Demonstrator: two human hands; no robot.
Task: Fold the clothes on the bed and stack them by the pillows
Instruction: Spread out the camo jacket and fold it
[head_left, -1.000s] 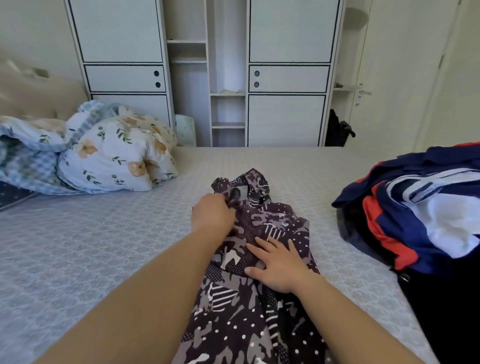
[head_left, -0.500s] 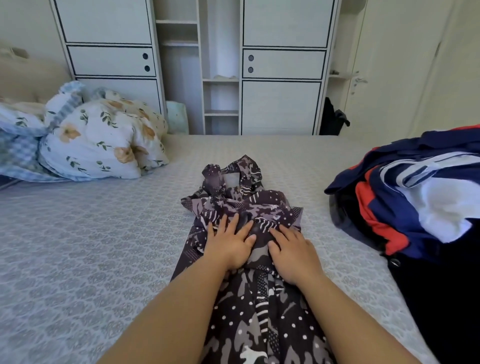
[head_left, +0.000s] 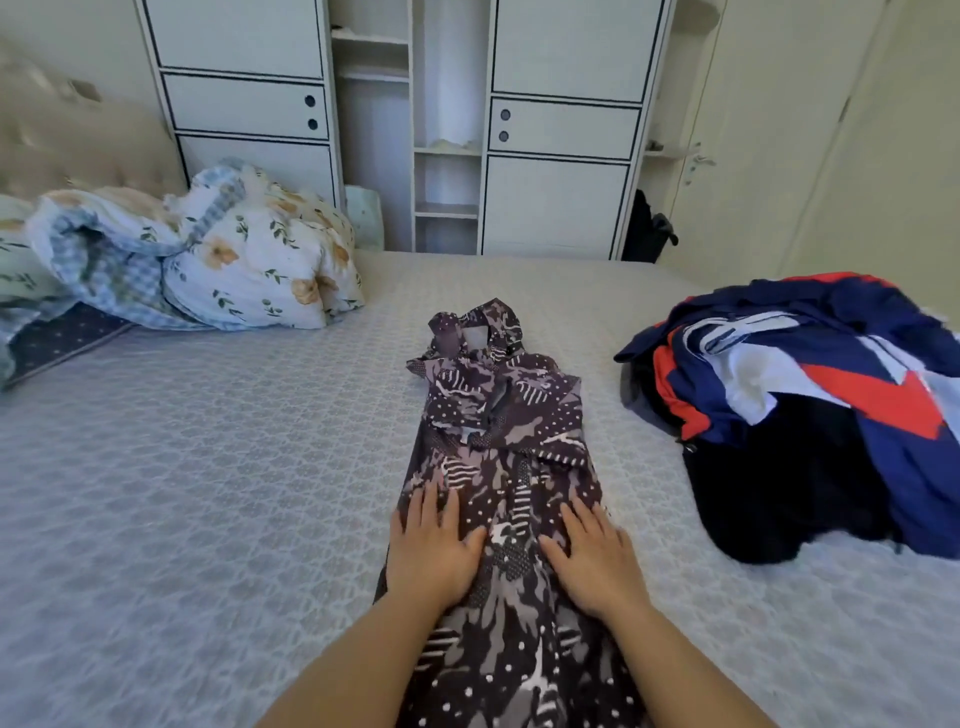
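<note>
A dark patterned garment (head_left: 511, 467) is lying lengthwise down the middle of the bed (head_left: 208, 493), its bunched collar end pointing toward the far edge and its lower part running off the near edge of the view. The left hand (head_left: 434, 551) is lying flat on the garment's left side with straight fingers, gripping nothing, and the right hand (head_left: 592, 558) is lying flat on its right side in the same way, fingers spread and released; the two hands are resting beside each other with a strip of cloth showing between them. Toward the right edge of the bed a loose pile of clothes (head_left: 810, 410) in navy, red, white and black is sitting well apart from the garment. At the far left corner, by the headboard, a crumpled floral quilt (head_left: 249, 260) with a blue checked lining is heaped up. Beyond the far edge of the bed a white wardrobe (head_left: 561, 130) is standing against the wall.
</note>
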